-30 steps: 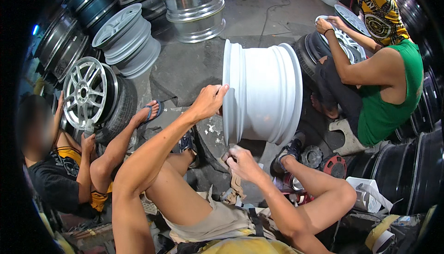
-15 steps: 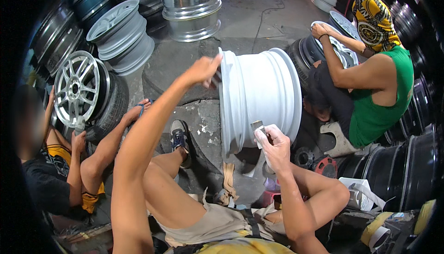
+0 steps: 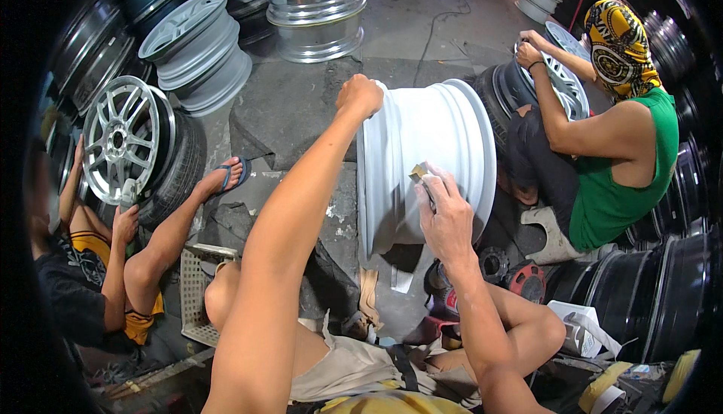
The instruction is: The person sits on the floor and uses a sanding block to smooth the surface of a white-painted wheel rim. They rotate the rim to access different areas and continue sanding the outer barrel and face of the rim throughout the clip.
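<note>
A pale grey-white wheel rim lies on its side in front of me, its barrel facing up. My left hand is closed over the far part of its left lip. In my right hand, whose fingers are dusted white, is a small folded piece of sandpaper, tan at its showing edge. That hand is over the lower right of the barrel. The fingers partly hide the sandpaper, and I cannot tell whether it touches the surface.
At right, a person in a green top handles another wheel. A person at left holds a silver spoked wheel with a tyre. Stacked rims stand behind; dark rims line the right. A plastic crate is by my left leg.
My left hand, off the lip and blurred before, has moved up and right and closed on it. My right hand has moved slightly up with the sandpaper. My left leg has shifted left.
</note>
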